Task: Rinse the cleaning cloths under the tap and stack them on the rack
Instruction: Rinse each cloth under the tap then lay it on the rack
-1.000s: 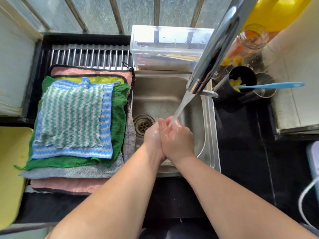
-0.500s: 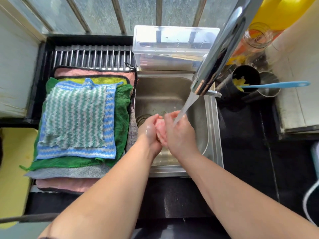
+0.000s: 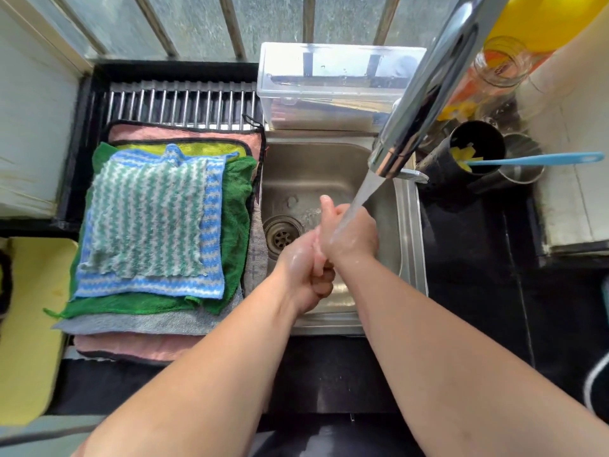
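Grip: left hand (image 3: pixel 303 272) curled round right hand (image 3: pixel 354 235), right's fingers hidden, no cloth held; tap (image 3: pixel 425 94) stream off knuckles could splash stacked cloths (image 3: pixel 148 216).

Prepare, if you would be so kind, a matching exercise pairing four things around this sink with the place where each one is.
Things
1. green-and-white zigzag cloth
2. blue-handled utensil
3. clear plastic box
4. right hand

Places
A. under the running water
B. behind the sink, by the window
C. on top of the cloth stack
D. resting in the black cup

Pairs: 1-C, 2-D, 3-B, 4-A
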